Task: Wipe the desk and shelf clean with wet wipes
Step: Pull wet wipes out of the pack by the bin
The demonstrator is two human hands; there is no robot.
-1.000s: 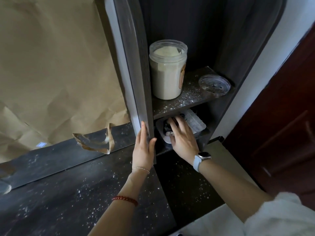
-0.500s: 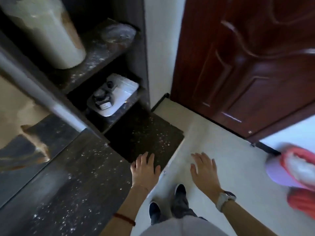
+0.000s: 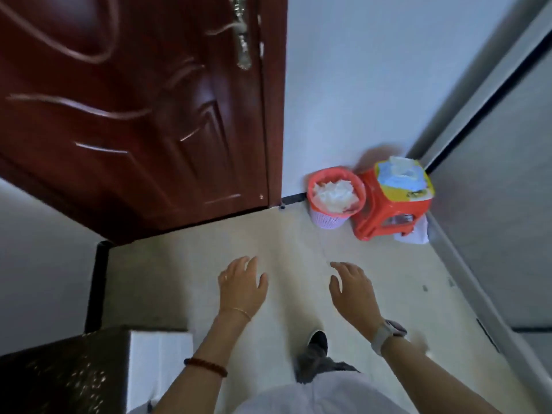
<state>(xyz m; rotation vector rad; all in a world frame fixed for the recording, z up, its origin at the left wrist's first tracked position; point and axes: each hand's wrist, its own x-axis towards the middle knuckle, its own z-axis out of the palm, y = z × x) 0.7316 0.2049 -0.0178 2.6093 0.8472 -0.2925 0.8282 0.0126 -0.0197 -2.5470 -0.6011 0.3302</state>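
A pack of wet wipes (image 3: 401,180), blue and yellow with a white wipe sticking out of its top, lies on a red plastic stool (image 3: 385,215) against the far wall. My left hand (image 3: 242,285) and my right hand (image 3: 352,286) both hover over the pale floor, fingers loosely spread, holding nothing. The stool is well ahead and to the right of both hands. A corner of the dark desk (image 3: 59,380), speckled with white dust, shows at the lower left.
A small bin (image 3: 334,198) with a red liner, full of crumpled white wipes, stands left of the stool. A dark red door (image 3: 134,109) fills the upper left. A grey panel runs along the right. One foot (image 3: 318,342) shows below my hands.
My view has swung right, from the shelf to the floor and the wall corner. Both hands left the shelf and now hang free; the stool and bin have come fully into view.
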